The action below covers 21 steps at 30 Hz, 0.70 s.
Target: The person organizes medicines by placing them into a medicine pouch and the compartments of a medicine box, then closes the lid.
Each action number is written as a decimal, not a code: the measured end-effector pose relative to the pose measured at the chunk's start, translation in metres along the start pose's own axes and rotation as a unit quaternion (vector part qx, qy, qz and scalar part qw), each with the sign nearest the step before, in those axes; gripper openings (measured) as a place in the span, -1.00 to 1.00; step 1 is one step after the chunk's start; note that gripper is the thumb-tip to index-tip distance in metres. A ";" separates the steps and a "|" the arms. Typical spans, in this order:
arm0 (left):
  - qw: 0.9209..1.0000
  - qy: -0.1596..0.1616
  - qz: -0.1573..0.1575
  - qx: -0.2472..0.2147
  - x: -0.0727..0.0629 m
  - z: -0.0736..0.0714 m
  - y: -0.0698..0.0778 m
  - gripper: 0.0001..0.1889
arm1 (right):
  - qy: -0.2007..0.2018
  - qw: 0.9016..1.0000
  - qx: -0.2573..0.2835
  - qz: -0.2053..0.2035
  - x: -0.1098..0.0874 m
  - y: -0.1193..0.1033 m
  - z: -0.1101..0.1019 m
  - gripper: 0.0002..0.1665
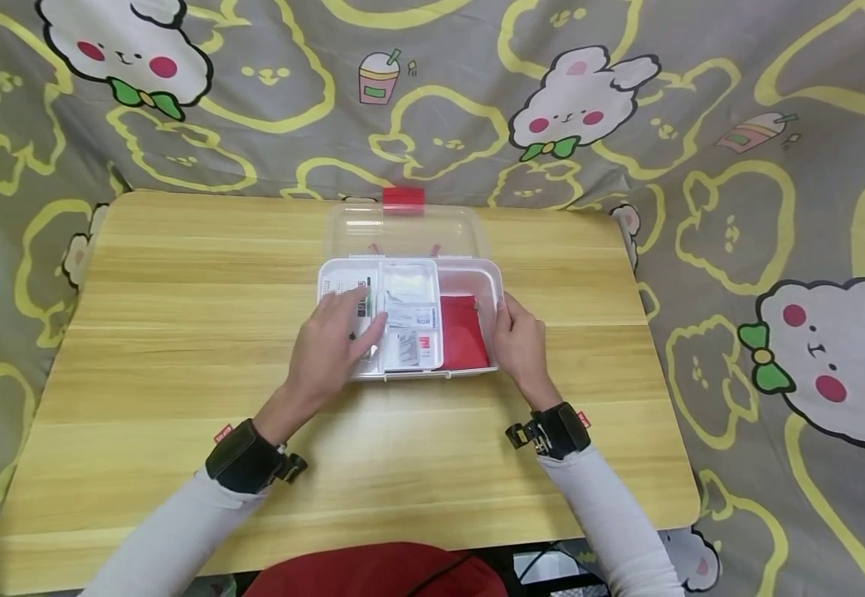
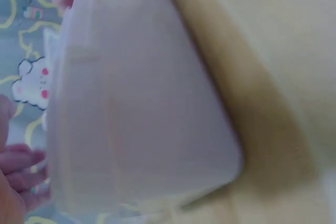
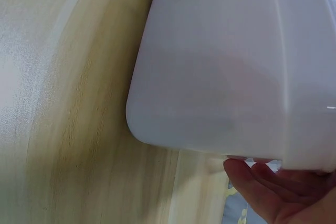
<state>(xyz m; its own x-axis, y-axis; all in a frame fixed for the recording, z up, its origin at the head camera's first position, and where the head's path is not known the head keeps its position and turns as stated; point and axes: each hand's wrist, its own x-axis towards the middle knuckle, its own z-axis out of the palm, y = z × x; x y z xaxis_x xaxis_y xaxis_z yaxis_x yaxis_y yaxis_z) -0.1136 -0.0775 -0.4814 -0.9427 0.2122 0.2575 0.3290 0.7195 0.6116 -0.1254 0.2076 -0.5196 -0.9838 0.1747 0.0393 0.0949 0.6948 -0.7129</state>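
A whitish plastic storage box [image 1: 486,276] stands on the table, its translucent lid [image 1: 443,232] swung back. Inside, a divided white tray [image 1: 439,274] holds a printed packet [image 1: 363,300] in its left section and small packets [image 1: 410,316] in others. Right of the tray lies a flat red item [image 1: 464,333], partly hidden beneath it. My left hand [image 1: 331,344] hovers or rests over the left section with fingers extended; contact cannot be told. My right hand [image 1: 520,338] grips the box's right side at the rim. Both wrist views show the box's plain front wall [image 3: 210,77].
A wood-grain table [image 1: 201,290] carries the box near its middle. Grey patterned cloth [image 1: 447,108] hangs behind and at both sides. On the lid's far edge is a red latch [image 1: 403,200]. Each wrist wears a black strap with a camera.
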 end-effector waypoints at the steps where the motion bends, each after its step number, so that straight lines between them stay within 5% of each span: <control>1: 1.000 0.013 0.003 -0.007 0.003 -0.002 0.002 -0.56 | 0.000 1.000 0.000 0.000 0.000 0.000 0.000 -0.55; 4: 1.000 0.005 -0.024 -0.017 0.015 -0.005 0.005 -0.66 | 0.000 1.000 -0.004 0.002 0.000 -0.001 0.000 -0.55; 9: 0.987 -0.112 -0.118 -0.002 0.034 -0.006 0.008 -0.61 | -0.004 1.000 -0.004 0.002 0.000 -0.002 0.001 -0.54; 13: 0.974 -0.174 -0.144 0.005 0.042 -0.006 0.009 -0.64 | 0.007 1.000 -0.010 -0.012 0.002 -0.002 0.003 -0.55; 21: 0.970 -0.182 -0.161 -0.021 0.046 -0.006 0.008 -0.66 | 0.015 1.000 -0.014 -0.015 0.001 -0.001 0.003 -0.56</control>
<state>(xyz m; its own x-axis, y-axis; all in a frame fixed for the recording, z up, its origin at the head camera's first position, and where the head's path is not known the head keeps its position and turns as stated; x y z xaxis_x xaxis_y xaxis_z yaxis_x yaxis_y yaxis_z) -0.1536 -0.0661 -0.4604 -0.9517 0.2062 -0.2275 0.0097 0.7608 0.6489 -0.1265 0.2050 -0.5212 -0.9814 0.1740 0.0810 0.0705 0.7193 -0.6912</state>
